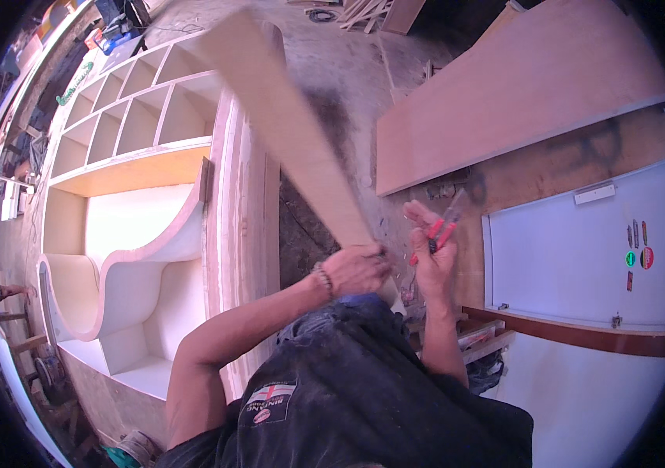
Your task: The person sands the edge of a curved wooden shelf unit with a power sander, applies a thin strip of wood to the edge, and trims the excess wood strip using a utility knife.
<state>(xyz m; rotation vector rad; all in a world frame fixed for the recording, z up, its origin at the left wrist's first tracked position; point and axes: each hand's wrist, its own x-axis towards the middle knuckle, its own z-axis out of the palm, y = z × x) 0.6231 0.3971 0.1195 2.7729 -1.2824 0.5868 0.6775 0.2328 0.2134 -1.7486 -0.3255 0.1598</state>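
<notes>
My left hand [357, 269] is closed round the lower end of a long, thin, pale wooden strip [293, 132]. The strip slants up and to the left, its far end blurred over the corner of a shelf unit [126, 125]. To the right, my right hand [434, 261] grips a red-handled tool [443, 226] with a grey metal tip pointing up. It resembles pliers or snips, but blur leaves its exact kind uncertain. The tool and the strip are apart.
The white-lined shelf unit, with square compartments and a wavy divider [102, 288], lies on my left. A large wooden panel [519, 101] rests at the right, above a white panel [566, 249] bearing stickers. Scrap wood strips [364, 12] lie on the far floor.
</notes>
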